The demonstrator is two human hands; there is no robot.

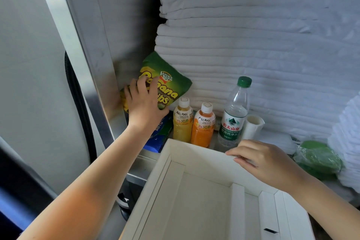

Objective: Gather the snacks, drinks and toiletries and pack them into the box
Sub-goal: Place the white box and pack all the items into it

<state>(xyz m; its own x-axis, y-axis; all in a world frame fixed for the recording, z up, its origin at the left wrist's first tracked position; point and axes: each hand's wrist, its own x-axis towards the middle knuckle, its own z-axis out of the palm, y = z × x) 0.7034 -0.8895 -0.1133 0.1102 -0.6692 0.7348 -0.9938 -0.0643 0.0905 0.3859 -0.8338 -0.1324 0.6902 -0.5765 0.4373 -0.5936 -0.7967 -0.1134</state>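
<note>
Fingers (142,85) of the left hand (144,103) lie spread across the front of a green foil bag of banana chips (169,76), thumb hooked at its lower edge. The hand grips the bag where it leans tilted against the brushed steel side panel (116,35), at the back left of the steel counter (145,157). The right hand (268,160), its fingers (239,151) pressed together, pinches the far rim of an open white cardboard box (194,163) that stands at the counter's near edge.

A tall stack of folded white towels (253,45) fills the back and right of the scene. A black ribbed hose (79,103) runs down the left side, beyond the panel. A green plastic-wrapped bundle (317,160) lies on the counter to the right of the right hand, at the foot of the towels.

A clear plastic water bottle with a green cap (233,115) stands upright just behind the box's far wall, near the right hand's fingertips. Left of it, side by side and upright, stand an orange juice bottle with a white cap (203,128) and a yellow juice bottle with a white cap (182,124). A blue and green flat packet (159,139) lies under the left wrist, beside the yellow juice bottle. A small white roll (253,126) stands just right of the water bottle.
</note>
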